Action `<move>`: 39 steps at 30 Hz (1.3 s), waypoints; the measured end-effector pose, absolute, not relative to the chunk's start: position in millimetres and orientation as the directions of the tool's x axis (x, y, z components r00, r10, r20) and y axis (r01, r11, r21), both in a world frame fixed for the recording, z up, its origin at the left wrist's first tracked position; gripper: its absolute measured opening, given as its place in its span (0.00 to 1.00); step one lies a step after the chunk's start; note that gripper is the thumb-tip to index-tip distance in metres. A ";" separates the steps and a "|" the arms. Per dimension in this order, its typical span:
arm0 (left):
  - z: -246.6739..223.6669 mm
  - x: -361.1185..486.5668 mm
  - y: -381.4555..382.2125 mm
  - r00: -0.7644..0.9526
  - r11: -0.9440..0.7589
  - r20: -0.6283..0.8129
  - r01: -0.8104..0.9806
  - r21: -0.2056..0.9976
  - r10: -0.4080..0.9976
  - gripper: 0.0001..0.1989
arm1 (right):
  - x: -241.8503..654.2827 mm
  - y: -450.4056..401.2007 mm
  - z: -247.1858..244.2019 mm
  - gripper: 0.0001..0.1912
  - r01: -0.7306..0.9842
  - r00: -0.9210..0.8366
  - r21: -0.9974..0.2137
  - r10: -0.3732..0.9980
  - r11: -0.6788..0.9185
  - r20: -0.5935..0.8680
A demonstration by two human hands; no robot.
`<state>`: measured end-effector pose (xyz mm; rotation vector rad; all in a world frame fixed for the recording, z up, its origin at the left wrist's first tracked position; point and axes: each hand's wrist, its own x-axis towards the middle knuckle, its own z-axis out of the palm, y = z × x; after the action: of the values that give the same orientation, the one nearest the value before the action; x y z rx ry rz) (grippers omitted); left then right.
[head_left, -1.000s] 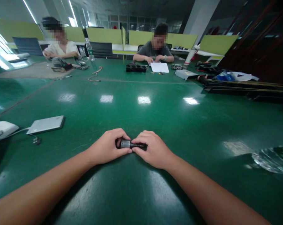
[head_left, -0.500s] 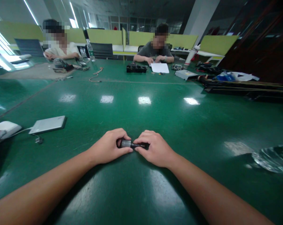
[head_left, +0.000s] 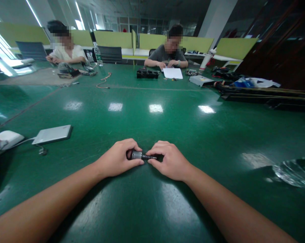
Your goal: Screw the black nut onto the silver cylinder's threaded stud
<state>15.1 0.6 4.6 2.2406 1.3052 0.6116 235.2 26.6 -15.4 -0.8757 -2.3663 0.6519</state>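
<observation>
My left hand [head_left: 117, 159] has its thumb and index finger on either side of a small grey metal cylinder [head_left: 136, 155]. A thin, dark, ribbed shaft [head_left: 146, 157] juts from the cylinder's right end, lying level just above or on the green table. My right hand [head_left: 169, 160] pinches lightly round this shaft with thumb and bent fingers. The two hands face each other, their fingertips a short gap apart. The shaft's narrow tip points into the right palm; the cylinder's left end is partly hidden in my left hand.
A flat silver box [head_left: 52, 134] with a cable lies to the left, beside a white device [head_left: 9, 139]. A clear bottle [head_left: 295, 172] lies on the right. Across the table [head_left: 132, 125] two people sit near a black part [head_left: 147, 73] and white paper [head_left: 172, 73].
My right hand has shifted slightly right, away from my left hand, so more of the ribbed shaft shows. The left hand and the cylinder have hardly moved.
</observation>
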 end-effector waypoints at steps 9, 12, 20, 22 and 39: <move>5.4 14.7 1.0 0.451 -0.430 0.120 0.685 0.588 0.884 0.12 | 236.2 26.8 -13.9 0.07 0.450 -0.640 -0.599 0.707 0.662 0.301; 5.2 14.4 1.1 0.454 -0.435 0.126 0.681 0.588 0.882 0.12 | 236.2 26.9 -13.9 0.07 0.452 -0.643 -0.597 0.706 0.663 0.297; 4.7 14.1 1.0 0.454 -0.437 0.129 0.680 0.588 0.881 0.12 | 238.7 27.3 -13.6 0.06 0.454 -0.646 -0.592 0.704 0.665 0.296; 4.8 14.1 0.9 0.455 -0.438 0.129 0.681 0.587 0.881 0.12 | 239.4 27.4 -13.3 0.06 0.456 -0.645 -0.590 0.704 0.666 0.296; 3.4 12.1 1.7 0.452 -0.431 0.118 0.693 0.577 0.884 0.12 | 243.7 29.0 -10.4 0.06 0.460 -0.646 -0.587 0.705 0.666 0.294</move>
<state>12.1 1.7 3.4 2.2558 1.3227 0.5694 243.7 29.0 -10.4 -0.9015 -2.3742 0.6437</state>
